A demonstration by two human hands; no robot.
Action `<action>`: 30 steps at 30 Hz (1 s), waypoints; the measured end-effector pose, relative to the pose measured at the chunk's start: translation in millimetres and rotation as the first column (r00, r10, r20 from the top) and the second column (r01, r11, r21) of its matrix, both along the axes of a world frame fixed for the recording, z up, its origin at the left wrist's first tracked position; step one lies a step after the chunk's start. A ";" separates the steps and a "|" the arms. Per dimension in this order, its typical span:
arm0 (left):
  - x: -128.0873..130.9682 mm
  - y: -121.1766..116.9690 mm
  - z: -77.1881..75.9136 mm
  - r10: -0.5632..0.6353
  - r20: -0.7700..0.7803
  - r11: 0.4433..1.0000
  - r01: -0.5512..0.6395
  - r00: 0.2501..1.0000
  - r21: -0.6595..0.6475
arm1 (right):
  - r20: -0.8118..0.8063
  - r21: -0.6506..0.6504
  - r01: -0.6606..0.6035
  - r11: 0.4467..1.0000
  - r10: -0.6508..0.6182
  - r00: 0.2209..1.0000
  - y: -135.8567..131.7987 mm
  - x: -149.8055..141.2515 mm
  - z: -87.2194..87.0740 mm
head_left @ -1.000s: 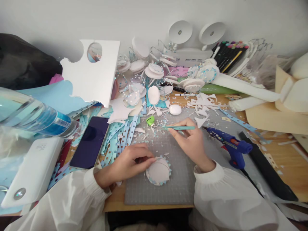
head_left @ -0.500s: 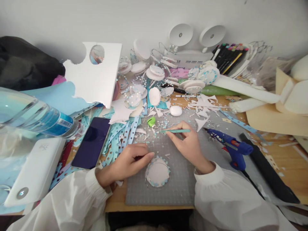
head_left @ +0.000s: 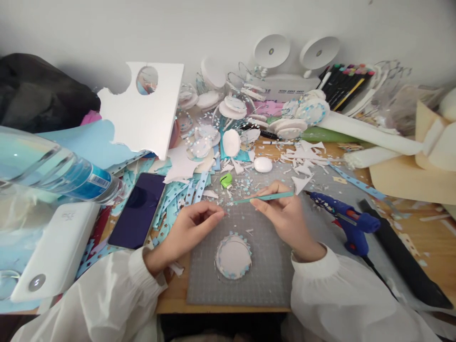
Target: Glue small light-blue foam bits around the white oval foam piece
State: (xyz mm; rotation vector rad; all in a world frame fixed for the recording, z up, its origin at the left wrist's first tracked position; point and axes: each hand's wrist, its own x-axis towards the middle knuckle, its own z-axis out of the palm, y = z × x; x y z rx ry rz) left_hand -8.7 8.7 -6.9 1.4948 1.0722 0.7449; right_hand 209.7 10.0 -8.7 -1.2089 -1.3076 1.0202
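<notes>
Teal tweezers [head_left: 272, 196] are held in my right hand [head_left: 285, 218], their tips pointing left over small star-shaped paper bits. My left hand [head_left: 195, 225] has its thumb and index finger pinched together close to the tweezer tips; whatever may be between them is too small to make out. In front of both hands, a round white disc [head_left: 233, 256] edged with blue and white paper stars lies flat on the grey cutting mat [head_left: 263, 285], apart from the fingers. A green-capped small item [head_left: 226, 180] lies beyond the left fingertips.
To the right lie a blue glue gun [head_left: 344, 211] and a long black bar [head_left: 406, 256]. A phone [head_left: 138, 211], power bank [head_left: 57, 249] and water bottle [head_left: 60, 166] are on the left. Decorated discs [head_left: 233, 107], a white oval piece [head_left: 262, 165] and foam scraps [head_left: 302, 154] crowd the back.
My left hand has left the disc's rim and moved up towards the tweezer tips. The tweezers shifted left, then slightly down, still in my right hand. The disc stays on the mat.
</notes>
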 end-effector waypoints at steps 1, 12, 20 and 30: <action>0.5 -0.2 -1.6 0.023 0.030 0.999 -0.022 0.999 -0.033 | -0.018 0.007 -0.019 1.000 0.020 1.000 -1.2 -0.8 0.2; 0.2 1.1 -1.6 -0.029 0.022 0.999 0.030 0.999 -0.034 | -0.117 0.000 -0.182 0.983 0.181 0.977 -9.0 -5.8 -1.1; -0.2 1.1 -0.1 -0.007 0.028 0.998 0.009 1.000 -0.055 | -0.109 0.000 -0.142 0.990 0.141 0.984 -7.8 -6.9 -2.4; -1.3 -0.4 -2.7 -0.045 -0.019 0.999 0.045 0.999 -0.029 | -0.102 -0.051 -0.143 0.988 0.137 0.985 -9.3 -8.4 -1.6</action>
